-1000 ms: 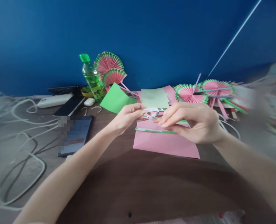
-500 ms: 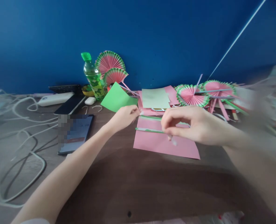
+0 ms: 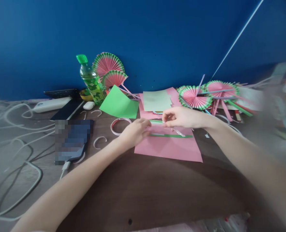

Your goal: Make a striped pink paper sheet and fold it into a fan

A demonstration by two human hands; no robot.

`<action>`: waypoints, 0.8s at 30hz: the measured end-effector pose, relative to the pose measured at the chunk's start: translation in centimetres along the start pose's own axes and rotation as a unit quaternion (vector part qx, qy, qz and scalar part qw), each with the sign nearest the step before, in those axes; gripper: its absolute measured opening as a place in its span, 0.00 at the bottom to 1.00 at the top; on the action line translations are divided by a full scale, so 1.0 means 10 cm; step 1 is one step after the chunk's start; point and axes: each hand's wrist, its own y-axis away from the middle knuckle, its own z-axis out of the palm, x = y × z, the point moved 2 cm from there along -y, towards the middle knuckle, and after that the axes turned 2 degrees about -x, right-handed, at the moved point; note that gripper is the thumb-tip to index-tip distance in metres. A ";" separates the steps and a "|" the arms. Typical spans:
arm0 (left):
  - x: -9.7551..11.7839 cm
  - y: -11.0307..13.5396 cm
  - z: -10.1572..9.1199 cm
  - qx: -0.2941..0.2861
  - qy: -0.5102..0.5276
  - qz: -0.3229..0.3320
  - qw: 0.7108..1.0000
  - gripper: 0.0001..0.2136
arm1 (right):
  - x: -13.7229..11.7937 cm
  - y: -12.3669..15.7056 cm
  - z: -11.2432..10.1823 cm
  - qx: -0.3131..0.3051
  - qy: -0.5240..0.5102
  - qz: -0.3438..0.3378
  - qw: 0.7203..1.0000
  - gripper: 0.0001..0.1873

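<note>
A pink paper sheet (image 3: 168, 148) lies on the desk, with an upper green strip (image 3: 156, 122) and a lower green strip (image 3: 181, 136) across it, both partly covered by whitish tape. My left hand (image 3: 137, 131) rests at the sheet's left edge, its bent fingers a little apart over the strips' left ends. With thumb and forefinger together, my right hand (image 3: 178, 118) pinches a whitish strip of tape at the upper green strip. A loose translucent strip (image 3: 179, 132) hangs below this hand. A tape roll (image 3: 114, 126) lies just behind my left hand.
Folded pink-and-green paper fans (image 3: 109, 64) lean by a green-capped bottle (image 3: 91, 80); more fans (image 3: 195, 96) lie at right. Green paper (image 3: 120, 103) and pale sheets (image 3: 156, 100) lie behind. A phone (image 3: 75, 140), cables (image 3: 40, 174) and curled scraps (image 3: 98, 141) occupy the left.
My left hand has lowered onto the sheet's left edge. My right hand has moved back and down to the upper green strip. The view has shifted slightly, and the tape roll now shows.
</note>
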 end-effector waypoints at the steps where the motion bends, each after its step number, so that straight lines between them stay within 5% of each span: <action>1: 0.01 -0.01 0.07 -0.007 -0.001 -0.002 1.000 0.07 | 0.01 0.00 -0.01 0.000 -0.009 -0.002 1.000 0.08; 4: 0.01 0.01 0.16 -0.033 0.013 -0.040 0.999 0.05 | 0.02 -0.02 -0.02 0.017 -0.008 0.001 1.000 0.09; 10: 0.01 0.07 0.01 -0.104 0.045 -0.105 0.988 0.04 | 0.09 -0.04 -0.06 0.042 -0.023 0.027 0.998 0.12; 13: 0.07 0.07 -0.01 -0.081 0.026 -0.118 0.989 0.04 | 0.17 -0.06 -0.09 0.040 -0.018 0.050 0.998 0.14; 17: 0.14 0.07 0.11 -0.043 0.003 -0.055 0.998 0.04 | 0.32 -0.08 -0.15 0.036 0.059 0.097 0.993 0.12; 24: 0.09 0.06 0.13 -0.064 0.060 -0.092 0.992 0.01 | 0.46 -0.07 -0.19 -0.060 0.199 0.144 0.967 0.11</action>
